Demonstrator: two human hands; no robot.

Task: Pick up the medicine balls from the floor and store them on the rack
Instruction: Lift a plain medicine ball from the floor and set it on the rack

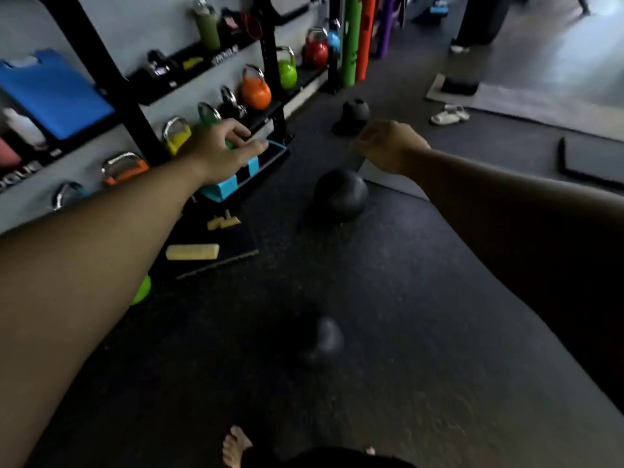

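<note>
Ahead, empty open hands (pixel 305 148) reach over a medicine ball (pixel 339 195) beside kettlebell rack (pixel 270 62).

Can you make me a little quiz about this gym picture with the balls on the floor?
1. True or false: the left hand is holding a medicine ball.
2. Which thing lies closest to the bare foot? A) the near black ball B) the orange kettlebell C) the white sandals
3. Fill in: the middle black ball sits on the dark ____, between the two outstretched arms.

Key: 1 false, both the left hand and the right hand are empty and open in the air. 2 A. 3 floor.
</note>
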